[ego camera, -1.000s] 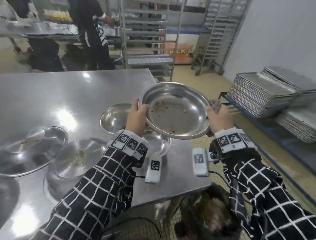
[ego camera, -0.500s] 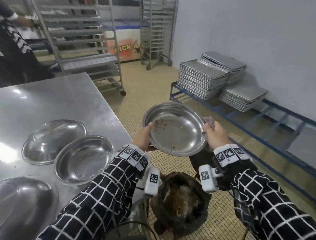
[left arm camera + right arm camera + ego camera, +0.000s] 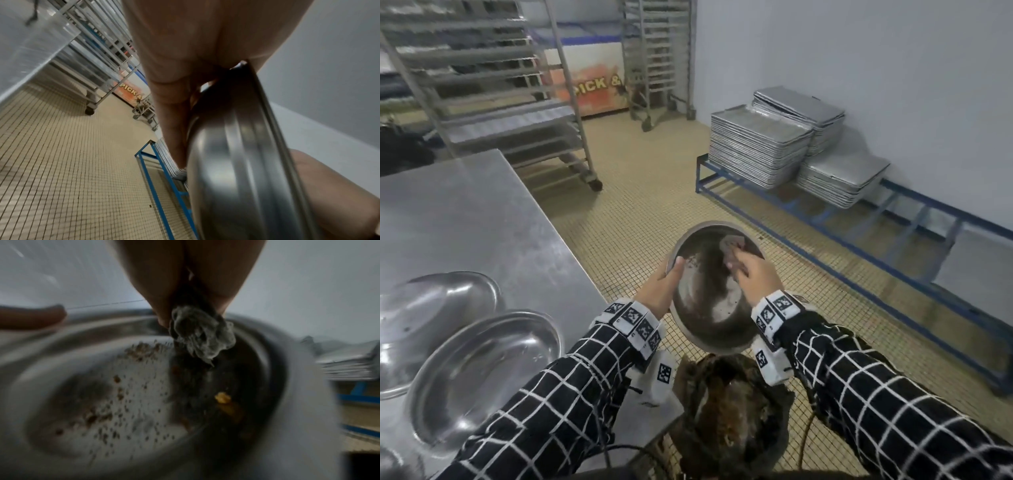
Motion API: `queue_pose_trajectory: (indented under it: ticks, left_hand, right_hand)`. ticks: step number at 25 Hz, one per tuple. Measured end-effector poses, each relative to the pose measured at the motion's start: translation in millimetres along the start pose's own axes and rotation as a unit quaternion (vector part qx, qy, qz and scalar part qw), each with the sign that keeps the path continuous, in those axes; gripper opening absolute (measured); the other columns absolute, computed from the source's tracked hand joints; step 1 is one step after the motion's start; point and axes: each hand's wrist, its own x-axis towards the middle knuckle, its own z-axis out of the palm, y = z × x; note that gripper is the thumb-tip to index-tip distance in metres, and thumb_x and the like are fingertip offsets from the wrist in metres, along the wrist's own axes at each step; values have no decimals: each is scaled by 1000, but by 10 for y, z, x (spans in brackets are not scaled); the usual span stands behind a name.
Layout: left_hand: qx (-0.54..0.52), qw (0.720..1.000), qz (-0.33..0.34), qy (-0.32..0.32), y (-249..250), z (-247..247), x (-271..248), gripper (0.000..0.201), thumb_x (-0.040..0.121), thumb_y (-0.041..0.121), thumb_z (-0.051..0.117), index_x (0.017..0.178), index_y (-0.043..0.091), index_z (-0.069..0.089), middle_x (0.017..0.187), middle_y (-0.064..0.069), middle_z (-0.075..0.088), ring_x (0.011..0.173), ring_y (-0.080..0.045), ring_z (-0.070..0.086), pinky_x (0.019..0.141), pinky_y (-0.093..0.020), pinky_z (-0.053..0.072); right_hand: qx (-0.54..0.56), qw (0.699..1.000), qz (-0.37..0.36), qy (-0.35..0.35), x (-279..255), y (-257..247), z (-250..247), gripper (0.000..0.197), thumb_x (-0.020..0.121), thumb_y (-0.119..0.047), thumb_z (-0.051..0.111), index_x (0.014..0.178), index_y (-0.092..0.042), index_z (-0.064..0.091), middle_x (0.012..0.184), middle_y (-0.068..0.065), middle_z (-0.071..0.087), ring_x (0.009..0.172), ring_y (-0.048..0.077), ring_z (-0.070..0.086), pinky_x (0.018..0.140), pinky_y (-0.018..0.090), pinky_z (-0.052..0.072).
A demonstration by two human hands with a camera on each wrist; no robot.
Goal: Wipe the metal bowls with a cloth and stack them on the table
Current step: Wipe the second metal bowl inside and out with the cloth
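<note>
First bowl mid-wipe; nothing stacked yet.
My left hand (image 3: 659, 291) grips the bowl (image 3: 709, 308) rim at 9 o'clock; right hand (image 3: 758, 277) pinches the cloth (image 3: 732, 248) inside; crumbs remain; two bowls (image 3: 479, 373) wait on the surface (image 3: 482, 219).

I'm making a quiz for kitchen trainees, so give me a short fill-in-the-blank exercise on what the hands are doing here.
1. The left hand holds the metal bowl by its ____.
2. The right hand pinches a crumpled ____ inside the bowl.
3. The bowl is held tilted above a dark ____ on the floor.
4. Stacked metal trays rest on a ____ frame by the wall.

Missing words: rim; cloth; bin; blue
</note>
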Motion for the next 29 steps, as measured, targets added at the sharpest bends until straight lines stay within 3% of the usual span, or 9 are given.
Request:
queue_pose_trajectory:
  ticks: [4, 7, 11, 13, 15, 18, 22, 26, 29]
  left_hand:
    - [-29, 999, 26, -22, 39, 45, 247, 52, 95, 56, 34, 136, 26, 45, 119, 2, 62, 114, -18, 58, 106, -35, 40]
    - [-26, 999, 26, 0, 129, 93, 324, 49, 94, 55, 34, 133, 29, 46, 116, 6, 59, 110, -14, 56, 95, -23, 44]
    - [-9, 998, 44, 32, 262, 182, 339, 50, 99, 45, 25, 146, 27, 27, 129, 6, 46, 121, -14, 43, 94, -20, 37]
    - [4, 998, 46, 47, 289, 237, 389, 55, 98, 49, 25, 148, 28, 23, 140, -2, 46, 128, -21, 43, 103, -32, 34]
    - [-15, 996, 67, 54, 320, 301, 410, 59, 92, 55, 29, 146, 31, 26, 132, -6, 55, 113, -20, 58, 99, -35, 44]
    - [-27, 994, 98, 51, 333, 363, 459, 53, 85, 60, 33, 136, 44, 32, 104, -4, 69, 84, -17, 71, 78, -39, 58]
    - [-79, 983, 143, 82, 447, 413, 443, 32, 93, 49, 36, 124, 56, 32, 113, 5, 62, 92, -12, 68, 71, -26, 57]
    - [-14, 975, 189, 115, 486, 427, 453, 38, 95, 48, 36, 131, 57, 26, 134, 4, 48, 118, -21, 53, 94, -44, 51]
    - [72, 962, 222, 144, 401, 468, 511, 44, 100, 34, 36, 142, 45, 27, 143, 6, 41, 128, -16, 43, 103, -46, 42]
  right_hand:
    - [-36, 989, -127, -63, 118, -93, 116, 30, 93, -10, 50, 120, -7, 62, 116, 13, 65, 110, 27, 59, 98, 25, 40]
    - [-92, 952, -250, -153, 69, -121, 77, 33, 90, -6, 49, 121, -1, 60, 119, 19, 62, 107, 32, 59, 98, 32, 43]
    - [-173, 904, -245, -304, 93, 136, -54, 30, 96, -11, 46, 122, -4, 58, 120, 15, 62, 110, 28, 58, 101, 32, 41]
    - [-89, 937, -203, -270, 183, 312, -189, 26, 97, -16, 48, 117, -10, 63, 110, 10, 67, 97, 18, 63, 93, 27, 48]
    - [-8, 970, -183, -161, 385, 419, -339, 28, 97, -23, 50, 119, -13, 62, 109, 4, 68, 86, 5, 62, 85, 21, 51]
    - [-17, 979, -198, -50, 748, 511, -431, 36, 97, -19, 49, 131, -9, 55, 135, 9, 54, 118, 18, 54, 106, 34, 40]
    - [-184, 956, -204, -106, 877, 696, -272, 44, 96, -9, 44, 140, -5, 42, 152, 14, 28, 136, 31, 34, 112, 43, 33]
    - [-160, 949, -242, -121, 622, 881, -41, 47, 95, -13, 50, 141, -19, 43, 140, 9, 40, 122, 29, 48, 101, 42, 44]
    - [-113, 934, -297, -162, 520, 914, 66, 39, 93, -11, 54, 132, -17, 55, 131, 8, 50, 117, 26, 50, 99, 35, 45]
